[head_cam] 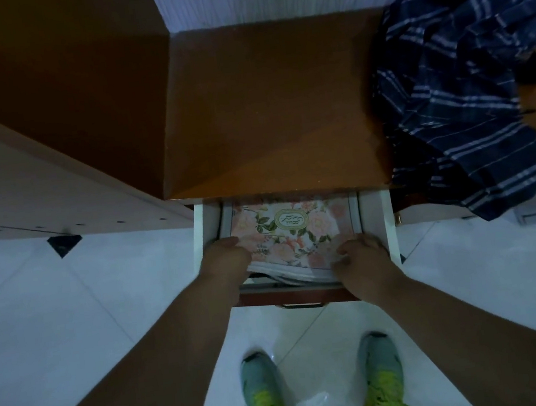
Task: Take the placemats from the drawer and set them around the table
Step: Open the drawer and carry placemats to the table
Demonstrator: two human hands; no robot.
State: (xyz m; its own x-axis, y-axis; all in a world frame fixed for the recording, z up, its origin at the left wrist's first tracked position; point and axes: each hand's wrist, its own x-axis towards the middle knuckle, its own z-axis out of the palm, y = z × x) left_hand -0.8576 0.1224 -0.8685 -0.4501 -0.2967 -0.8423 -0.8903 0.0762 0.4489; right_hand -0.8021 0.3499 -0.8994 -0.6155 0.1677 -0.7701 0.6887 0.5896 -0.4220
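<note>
1. Placemats (292, 233): floral stack, lying flat in the open drawer (372, 220). The far part is hidden under the cabinet top (268, 108). The near edge is lifted a bit above the drawer front.
2. Left hand (226, 258): we grip the stack's near-left corner, fingers curled over the edge.
3. Right hand (360, 254): same on the near-right corner, fingers curled onto the top mat. Lighting is dim, so we can't tell if the thumbs are under the whole stack or only the top few mats.
4. Step in hand: the pickup. We judge the task has barely started, nothing laid out yet, no table in view.
5. Next move calls for: lift the near edge clear of the drawer front, then draw the stack toward us so the far edge comes out from under the cabinet top. Keep both corners level so the mats don't fan or slip.
6. Orientation: long axis runs left-right, parallel to the drawer front. The printed oval label sits centred and appears to read sideways, though it's too small to be sure. Print side faces up.
7. Around it: brass handle (301, 306) on the drawer front, a blue checked cloth (458, 85) heaped on the cabinet top at right, white tiled floor (70, 311), our green shoes (266, 395) below the drawer.
</note>
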